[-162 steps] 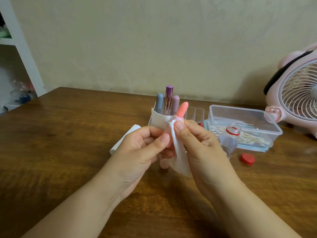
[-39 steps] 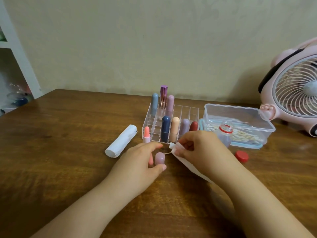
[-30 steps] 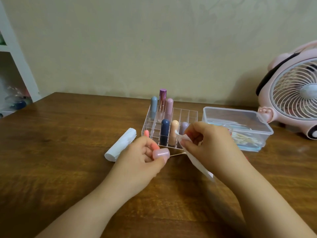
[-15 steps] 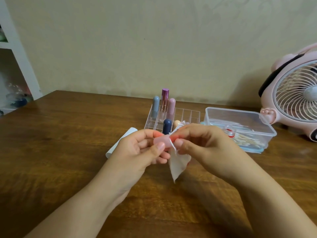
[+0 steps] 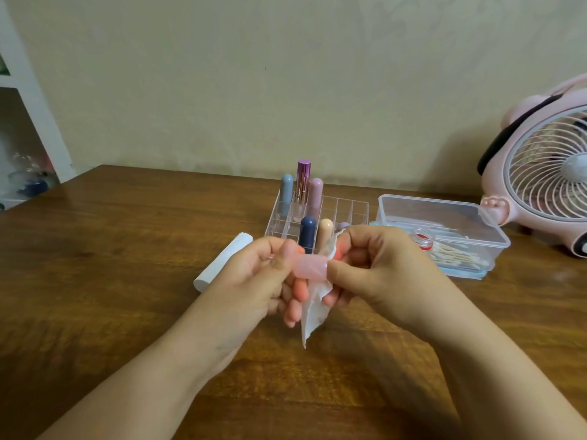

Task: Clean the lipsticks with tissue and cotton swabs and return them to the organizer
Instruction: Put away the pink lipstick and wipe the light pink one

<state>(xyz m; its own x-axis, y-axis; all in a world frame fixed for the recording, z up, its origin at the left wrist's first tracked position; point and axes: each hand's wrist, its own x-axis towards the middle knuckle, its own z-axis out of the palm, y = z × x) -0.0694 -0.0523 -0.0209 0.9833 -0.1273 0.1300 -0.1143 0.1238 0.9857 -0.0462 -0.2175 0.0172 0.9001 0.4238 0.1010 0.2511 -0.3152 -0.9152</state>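
The left hand [image 5: 254, 274] pinches a pink cap [image 5: 310, 270] in front of the organizer [image 5: 346, 208]. The right hand [image 5: 374, 268] pinches a tissue [image 5: 313, 315] against its open end. The thin tissue might tear, or the smooth cap might slip and roll away.

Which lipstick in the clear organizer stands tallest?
The metallic purple lipstick with the flat top, in the back row between the grey-blue and mauve round-capped ones.

Head view: down-forward, close (hands [image 5: 317, 274] centred).
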